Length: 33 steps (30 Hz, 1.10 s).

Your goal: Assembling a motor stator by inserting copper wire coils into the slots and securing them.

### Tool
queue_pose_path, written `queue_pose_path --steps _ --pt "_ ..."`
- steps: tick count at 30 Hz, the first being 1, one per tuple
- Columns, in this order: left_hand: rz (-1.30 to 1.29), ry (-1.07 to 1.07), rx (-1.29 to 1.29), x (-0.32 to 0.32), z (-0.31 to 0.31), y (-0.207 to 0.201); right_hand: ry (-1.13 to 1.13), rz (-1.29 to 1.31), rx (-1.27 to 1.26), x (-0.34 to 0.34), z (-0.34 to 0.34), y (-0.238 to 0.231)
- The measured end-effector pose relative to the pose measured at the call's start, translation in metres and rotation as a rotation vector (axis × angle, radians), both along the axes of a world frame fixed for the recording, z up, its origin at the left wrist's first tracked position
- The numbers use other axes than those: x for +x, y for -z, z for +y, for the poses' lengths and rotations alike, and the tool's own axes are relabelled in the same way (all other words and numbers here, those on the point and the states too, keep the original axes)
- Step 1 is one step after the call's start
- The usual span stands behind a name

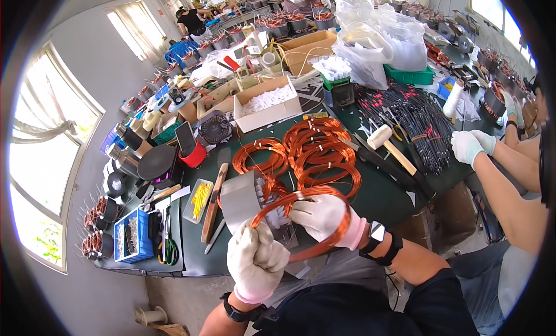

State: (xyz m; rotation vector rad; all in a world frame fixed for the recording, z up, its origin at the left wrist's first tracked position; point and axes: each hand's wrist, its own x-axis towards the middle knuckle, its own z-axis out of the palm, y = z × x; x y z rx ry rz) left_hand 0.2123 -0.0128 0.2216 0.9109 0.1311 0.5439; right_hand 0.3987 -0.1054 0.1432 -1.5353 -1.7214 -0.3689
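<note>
A loop of copper wire coil [339,234], tied with a white band, is held up in front of me. My left hand [255,263], in a white glove, is closed in a fist round the coil's left side. My right hand [321,217], also gloved, has its fingers bent at the coil near the white tie, and the loop passes across my right wrist. Just beyond my hands a grey metal cylinder [240,200] lies on its side with copper wire and white pieces at its open end. Further copper coils [327,156] lie flat on the dark green table, some stacked.
To the left are a yellow-stick tray [200,200], a wooden stick [216,203], scissors [168,243] and a blue bin [133,237]. Farther back stand a carton of white pieces [266,107] and a small fan [215,127]. At right lie a mallet [391,148], black sleeved leads [405,121] and a co-worker's gloved hands [470,146].
</note>
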Motion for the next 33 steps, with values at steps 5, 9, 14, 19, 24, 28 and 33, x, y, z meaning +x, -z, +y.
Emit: queue_pose_path --steps 5,9,14,19,24,28,33 --pt "0.025 -0.064 -0.053 -0.007 0.002 0.014 -0.071 0.386 0.192 0.005 0.000 0.032" --pt "0.000 -0.034 -0.066 -0.008 -0.002 0.011 0.229 0.411 -0.144 -0.002 0.024 0.002" --pt "0.016 -0.065 -0.061 -0.010 -0.003 0.009 0.095 0.620 0.027 0.006 0.036 0.024" --pt "0.030 -0.140 0.066 -0.016 0.002 0.013 0.231 0.793 -0.229 -0.006 0.031 0.027" --pt "0.029 -0.188 0.064 -0.014 0.001 0.014 -0.248 1.926 -0.159 -0.016 0.015 0.024" --pt "0.022 -0.212 0.165 -0.009 0.005 0.016 -0.158 2.030 -0.199 -0.023 0.012 0.018" --pt "0.042 -0.225 0.206 -0.012 0.007 0.009 0.117 1.655 -0.180 -0.026 -0.004 0.007"
